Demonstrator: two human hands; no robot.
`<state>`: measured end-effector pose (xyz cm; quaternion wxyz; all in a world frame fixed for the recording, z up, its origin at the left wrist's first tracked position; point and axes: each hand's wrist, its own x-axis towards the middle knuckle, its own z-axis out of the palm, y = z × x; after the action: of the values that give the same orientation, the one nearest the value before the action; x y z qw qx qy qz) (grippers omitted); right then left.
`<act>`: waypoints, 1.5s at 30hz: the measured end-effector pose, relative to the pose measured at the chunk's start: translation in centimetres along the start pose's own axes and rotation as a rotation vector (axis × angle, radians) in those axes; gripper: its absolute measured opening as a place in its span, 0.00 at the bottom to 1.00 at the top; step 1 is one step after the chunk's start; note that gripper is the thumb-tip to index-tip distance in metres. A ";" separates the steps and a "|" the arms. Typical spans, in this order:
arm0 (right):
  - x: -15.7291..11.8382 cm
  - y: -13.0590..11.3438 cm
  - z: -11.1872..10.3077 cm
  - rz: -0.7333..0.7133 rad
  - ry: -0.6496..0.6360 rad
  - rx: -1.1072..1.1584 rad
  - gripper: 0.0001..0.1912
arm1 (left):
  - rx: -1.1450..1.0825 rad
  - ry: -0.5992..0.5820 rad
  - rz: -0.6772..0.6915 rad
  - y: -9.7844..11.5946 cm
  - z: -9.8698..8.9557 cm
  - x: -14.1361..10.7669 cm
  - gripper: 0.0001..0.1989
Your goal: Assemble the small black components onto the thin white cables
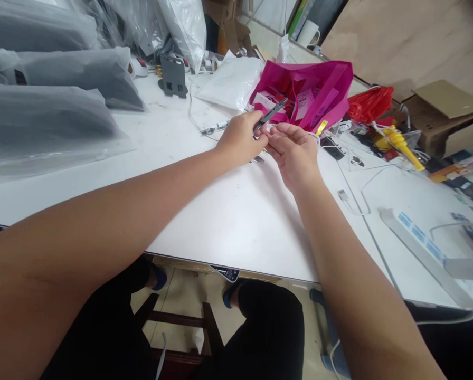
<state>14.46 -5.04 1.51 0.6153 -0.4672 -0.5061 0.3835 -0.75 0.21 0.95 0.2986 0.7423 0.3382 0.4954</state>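
My left hand (240, 138) is closed around a slim dark-grey tool (275, 112) that looks like a box cutter, its far end pointing up and right. Touching it, fingertip to fingertip, is my right hand (295, 155), its thumb and fingers pinched on a thin white cable (319, 141), mostly hidden by the fingers. A yellow tag (321, 127) shows just behind the right hand. Directly beyond both hands, a magenta bag (331, 84) lies with its mouth towards me, with packets inside. A clear pen-like item (215, 127) rests left of my left hand.
Grey items in plastic bags (54, 126) cover the table's left. At the back are a dark phone stand (173, 76) and a white padded packet (234, 82). To the right lie a red bag (371, 104), an open cardboard box (446, 113), loose cables and a long white box (422, 248).
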 end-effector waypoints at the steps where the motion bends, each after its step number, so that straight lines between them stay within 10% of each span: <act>1: 0.0 0.0 0.0 -0.003 0.000 0.006 0.19 | 0.014 0.005 0.001 -0.1 0.0 0.0 0.09; 45: 0.7 1.6 -0.3 -0.263 -0.040 -0.218 0.24 | 0.098 -0.017 -0.113 -0.6 0.3 0.3 0.03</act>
<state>14.93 -3.97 0.11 0.5956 -0.4530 -0.6136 0.2519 -0.52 0.77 0.48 0.2921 0.7402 0.4006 0.4541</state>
